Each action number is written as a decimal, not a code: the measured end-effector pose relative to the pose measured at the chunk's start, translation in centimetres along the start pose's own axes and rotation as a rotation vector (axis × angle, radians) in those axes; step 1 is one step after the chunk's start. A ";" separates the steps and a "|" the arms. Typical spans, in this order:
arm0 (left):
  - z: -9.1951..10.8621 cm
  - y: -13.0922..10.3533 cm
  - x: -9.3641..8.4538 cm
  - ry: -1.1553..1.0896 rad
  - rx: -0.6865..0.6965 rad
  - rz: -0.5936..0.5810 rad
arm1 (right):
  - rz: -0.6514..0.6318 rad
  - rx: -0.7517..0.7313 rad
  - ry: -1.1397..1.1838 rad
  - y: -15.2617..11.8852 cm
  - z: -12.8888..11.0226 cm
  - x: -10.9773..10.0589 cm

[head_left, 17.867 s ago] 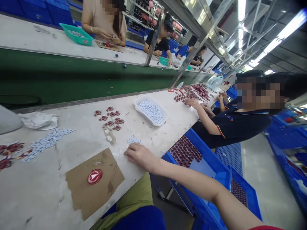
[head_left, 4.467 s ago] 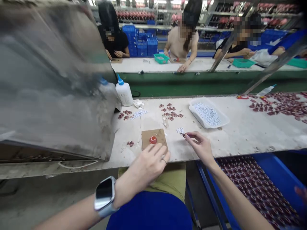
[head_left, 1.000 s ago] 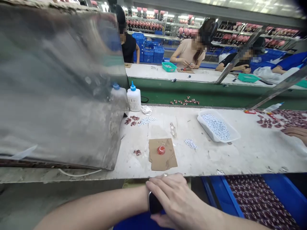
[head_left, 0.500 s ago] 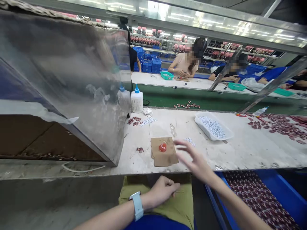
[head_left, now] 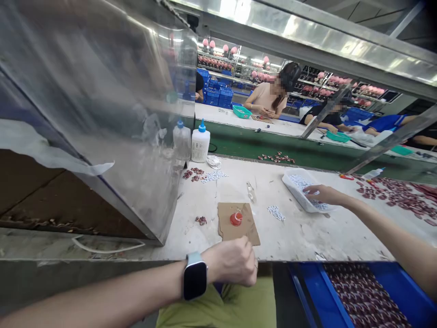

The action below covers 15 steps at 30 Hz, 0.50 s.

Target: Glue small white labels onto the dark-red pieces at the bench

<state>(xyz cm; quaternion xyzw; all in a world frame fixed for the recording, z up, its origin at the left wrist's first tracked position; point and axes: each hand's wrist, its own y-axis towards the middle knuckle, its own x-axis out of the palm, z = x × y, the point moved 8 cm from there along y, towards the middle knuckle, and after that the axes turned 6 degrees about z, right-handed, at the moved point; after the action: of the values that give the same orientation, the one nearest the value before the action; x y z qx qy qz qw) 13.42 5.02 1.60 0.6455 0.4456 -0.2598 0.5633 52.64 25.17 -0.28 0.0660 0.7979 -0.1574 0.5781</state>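
My left hand (head_left: pixel 234 262), with a watch on its wrist, is closed at the table's front edge, just below a cardboard piece (head_left: pixel 223 228). Whatever its curled fingers hold, if anything, is hidden. A round red item (head_left: pixel 236 218) sits on the cardboard. My right hand (head_left: pixel 321 194) reaches into a white tray (head_left: pixel 290 187) of small white-blue pieces, its fingertips bent down among them; I cannot make out whether they grip any. A small pile of the same pieces (head_left: pixel 276 212) lies between cardboard and tray. Left of the cardboard are a few dark red pieces (head_left: pixel 201 220).
A metal panel (head_left: pixel 136 114) stands at the left, beside a white bottle with a blue cap (head_left: pixel 200 143). Many dark red pieces (head_left: pixel 399 196) cover the table's right side. A blue bin (head_left: pixel 314 282) stands below. People work across the green strip (head_left: pixel 235 143).
My right hand has moved from beside the cardboard to the tray at the right. My left hand has risen from my lap to the cardboard's near edge. The view has shifted slightly.
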 end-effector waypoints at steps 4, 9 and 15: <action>-0.9 1.1 -0.9 0.144 0.110 0.105 | -0.010 0.036 -0.047 0.8 1.1 1.1; -1.3 1.6 -2.0 0.188 0.105 0.215 | 0.015 0.053 0.042 1.0 1.9 1.0; -1.4 0.9 -2.2 0.086 -0.019 0.323 | 0.121 0.092 0.272 0.1 0.9 -0.7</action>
<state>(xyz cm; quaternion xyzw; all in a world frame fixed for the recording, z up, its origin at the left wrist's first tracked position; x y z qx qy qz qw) 12.96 5.79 4.25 0.7138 0.3620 -0.1339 0.5843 53.74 25.00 0.13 0.1612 0.8554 -0.1484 0.4694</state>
